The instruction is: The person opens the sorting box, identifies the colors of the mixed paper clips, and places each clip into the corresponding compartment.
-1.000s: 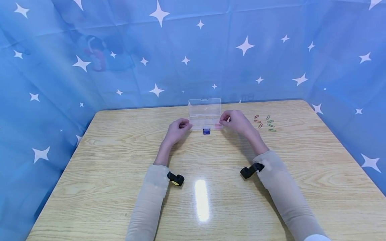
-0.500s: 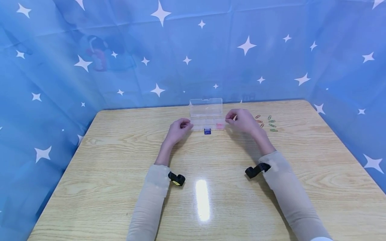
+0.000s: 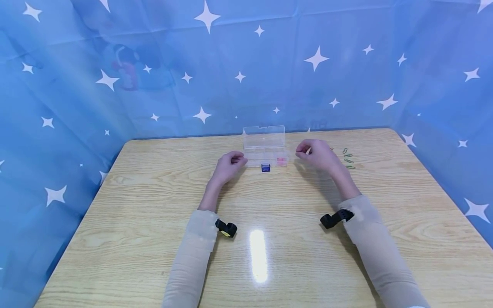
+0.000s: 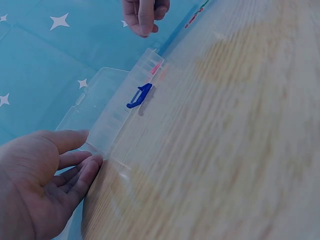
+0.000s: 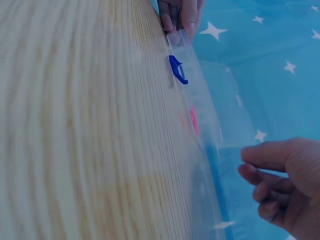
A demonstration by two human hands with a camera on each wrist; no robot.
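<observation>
Closest in, two pale sleeves [image 3: 190,261] reach up the wooden table [image 3: 135,214], a black wrist camera [image 3: 227,229] at each cuff. Here's the left hand [image 3: 227,167], fingers loosely bent, thumb parted from them, fingertips just touching the left end of a clear plastic box [image 3: 254,164]. Front and centre on that box, out juts a blue latch [image 3: 265,167]! Towards the front of its right end lie some pink pieces [image 3: 281,161], too small to tell singly. Over to the right hand [image 3: 316,153]: just beside the box but apart from it, fingers half curled, a gap between thumb and forefinger, nothing held. Right of that, green paper clips [image 3: 348,161] lie on the wood, and the left wrist view catches red clips [image 4: 191,20], small and blurred. Beyond, the clear lid [image 3: 263,137] stands raised, backed by a blue curtain [image 3: 215,85] with white stars
</observation>
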